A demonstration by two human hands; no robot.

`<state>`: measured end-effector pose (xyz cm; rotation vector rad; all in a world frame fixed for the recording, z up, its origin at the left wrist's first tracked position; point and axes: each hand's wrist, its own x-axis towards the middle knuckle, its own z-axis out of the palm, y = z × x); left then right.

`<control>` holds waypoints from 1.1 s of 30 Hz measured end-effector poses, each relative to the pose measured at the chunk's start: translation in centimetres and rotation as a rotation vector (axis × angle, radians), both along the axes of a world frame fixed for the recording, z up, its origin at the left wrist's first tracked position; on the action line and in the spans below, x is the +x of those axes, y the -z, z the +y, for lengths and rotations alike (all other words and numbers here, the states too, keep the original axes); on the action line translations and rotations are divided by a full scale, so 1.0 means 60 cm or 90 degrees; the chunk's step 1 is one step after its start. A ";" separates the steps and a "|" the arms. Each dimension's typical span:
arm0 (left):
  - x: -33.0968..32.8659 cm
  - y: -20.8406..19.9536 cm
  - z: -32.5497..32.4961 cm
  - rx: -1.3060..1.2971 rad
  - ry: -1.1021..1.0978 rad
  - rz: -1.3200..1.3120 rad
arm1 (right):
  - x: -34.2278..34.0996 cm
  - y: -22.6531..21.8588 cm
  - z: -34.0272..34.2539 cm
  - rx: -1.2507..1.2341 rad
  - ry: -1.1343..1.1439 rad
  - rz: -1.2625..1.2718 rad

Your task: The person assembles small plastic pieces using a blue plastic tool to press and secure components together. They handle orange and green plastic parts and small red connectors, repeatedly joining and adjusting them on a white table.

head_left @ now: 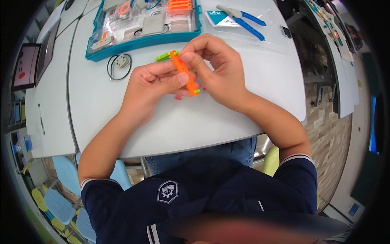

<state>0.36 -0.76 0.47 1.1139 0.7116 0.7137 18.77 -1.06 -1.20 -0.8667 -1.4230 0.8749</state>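
Observation:
My left hand (152, 87) grips an orange plastic building beam (182, 70), its thumb pressed on the beam's lower half. Small lime-green pieces show at both ends of the beam. At the upper end, the thumb and forefinger of my right hand (221, 67) are pinched together against the beam and a green piece; whether they hold a separate small part is hidden. A lime-green beam (163, 56) sticks out to the left behind the orange one. Small red pieces (178, 98) show on the table just below my left fingers.
A teal-edged parts case (142, 44) with orange and grey pieces stands at the back of the white table (183, 130). Left of my hands lies a small grey block with a black cable (122, 61). Blue-handled pliers (248, 27) rest on a clear plastic lid (280, 45) at the back right.

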 end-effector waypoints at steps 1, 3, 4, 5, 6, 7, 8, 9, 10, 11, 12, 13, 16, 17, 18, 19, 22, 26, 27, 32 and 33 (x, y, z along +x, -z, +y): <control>0.001 0.001 -0.002 0.010 -0.006 0.000 | -0.001 0.000 -0.001 0.022 0.011 -0.016; 0.003 0.002 -0.005 0.021 -0.022 -0.004 | -0.001 0.000 -0.002 0.045 0.022 -0.034; 0.005 0.003 -0.006 0.022 -0.028 -0.009 | -0.001 0.000 -0.002 0.069 0.026 -0.049; 0.006 0.004 -0.007 0.023 -0.032 -0.015 | -0.002 0.000 -0.002 0.069 0.024 -0.056; 0.006 0.004 -0.007 0.020 -0.029 -0.016 | -0.002 0.000 -0.003 0.067 0.024 -0.056; 0.006 0.004 -0.007 0.018 -0.025 -0.017 | -0.002 -0.001 -0.004 0.062 0.024 -0.052; 0.005 0.004 -0.006 0.016 -0.021 -0.018 | -0.003 -0.001 -0.005 0.034 0.013 -0.034; 0.004 0.004 -0.005 0.014 -0.016 -0.019 | -0.003 -0.002 -0.006 0.003 0.001 -0.012; 0.003 0.004 -0.005 0.013 -0.012 -0.021 | -0.003 -0.003 -0.007 -0.027 -0.010 0.014; 0.003 0.005 -0.004 0.011 -0.007 -0.022 | -0.003 -0.004 -0.008 -0.043 -0.017 0.024; 0.003 0.005 -0.004 0.013 -0.010 -0.025 | -0.002 -0.005 -0.009 -0.059 -0.023 0.038; 0.003 0.006 -0.004 0.015 -0.013 -0.028 | -0.002 -0.006 -0.009 -0.074 -0.030 0.051; 0.004 0.008 -0.007 0.011 -0.032 -0.039 | 0.002 -0.007 -0.008 -0.061 -0.040 -0.040; 0.005 0.008 -0.008 0.007 -0.041 -0.043 | 0.002 -0.007 -0.007 -0.030 -0.030 -0.043; 0.005 0.008 -0.008 0.007 -0.042 -0.045 | 0.001 -0.006 -0.006 -0.004 -0.007 -0.045; 0.005 0.007 -0.008 0.007 -0.043 -0.047 | -0.001 -0.004 -0.005 0.014 0.013 -0.048; 0.005 0.007 -0.009 0.029 -0.046 -0.040 | -0.003 -0.002 -0.006 0.047 0.041 -0.075; 0.006 0.007 -0.009 0.078 -0.046 -0.017 | 0.003 -0.004 -0.004 0.117 0.026 -0.135; 0.006 0.007 -0.007 0.081 -0.045 -0.015 | 0.007 -0.006 -0.004 0.116 0.007 -0.161; 0.003 0.001 0.001 0.091 -0.048 -0.008 | 0.028 -0.014 0.009 0.080 -0.042 -0.182; 0.002 0.000 0.003 0.099 -0.055 -0.002 | 0.032 -0.017 0.012 0.070 -0.040 -0.179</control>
